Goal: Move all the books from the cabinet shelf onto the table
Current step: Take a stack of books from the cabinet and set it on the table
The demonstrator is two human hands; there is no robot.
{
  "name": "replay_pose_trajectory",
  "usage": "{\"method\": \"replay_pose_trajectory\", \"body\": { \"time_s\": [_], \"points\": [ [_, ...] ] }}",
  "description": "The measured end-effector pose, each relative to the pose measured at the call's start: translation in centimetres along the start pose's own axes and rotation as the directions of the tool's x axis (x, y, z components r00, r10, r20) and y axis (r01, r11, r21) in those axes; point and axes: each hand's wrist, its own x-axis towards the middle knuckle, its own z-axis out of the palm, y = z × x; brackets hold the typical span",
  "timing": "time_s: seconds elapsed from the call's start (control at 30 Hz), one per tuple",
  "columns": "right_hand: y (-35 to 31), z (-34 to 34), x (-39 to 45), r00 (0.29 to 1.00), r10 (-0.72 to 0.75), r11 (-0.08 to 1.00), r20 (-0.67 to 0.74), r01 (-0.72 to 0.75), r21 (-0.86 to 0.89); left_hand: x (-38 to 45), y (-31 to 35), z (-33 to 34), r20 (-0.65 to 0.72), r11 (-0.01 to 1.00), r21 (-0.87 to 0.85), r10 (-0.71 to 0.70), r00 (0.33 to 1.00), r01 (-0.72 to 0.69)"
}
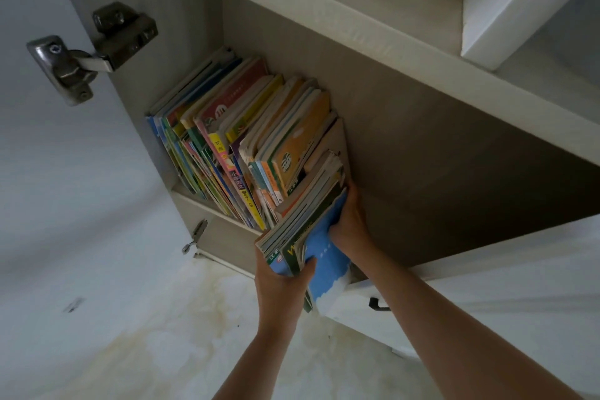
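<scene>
Books: a bundle [302,224] (rightmost of the shelved row [227,140]) is clasped by left hand [281,282] and right hand [349,221], fingers curled around it; next, draw it clear toward the table.

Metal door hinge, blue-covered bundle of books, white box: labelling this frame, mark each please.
Metal door hinge [94,49], head view, on its arm.
Blue-covered bundle of books [324,247], head view, on the blue cover.
White box [506,6], head view, on its side face.
</scene>
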Motion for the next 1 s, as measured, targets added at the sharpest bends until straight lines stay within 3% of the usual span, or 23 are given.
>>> {"method": "replay_pose_trajectory", "body": {
  "time_s": [0.17,0.33,0.5,0.67,1.0],
  "points": [
    [-1.3,-0.8,0.1,0.993,0.081,0.996,0.087,-0.077,-0.050,0.1,0.9,-0.7,-0.019,1.000,-0.004,-0.031,0.999,0.031],
    [-3.6,-1.6,-1.8,0.980,0.169,0.983,0.103,-0.175,0.047,0.3,3.7,-4.4,0.009,0.998,-0.030,-0.059,0.998,0.059],
    [-7.0,-3.9,-5.4,0.948,0.110,0.994,0.299,-0.101,-0.045,-0.9,8.8,-8.9,0.140,0.978,-0.165,-0.104,0.985,0.127],
    [-10.5,-4.9,-11.2,0.901,0.011,0.999,0.434,-0.024,0.024,-4.0,13.0,-13.7,0.176,0.920,-0.255,-0.258,0.950,0.297],
    [-15.7,-4.8,-27.0,0.932,-0.100,0.992,0.347,0.068,0.103,-13.4,22.5,-22.5,0.109,0.947,-0.116,-0.288,0.951,0.300]
  ]
}}
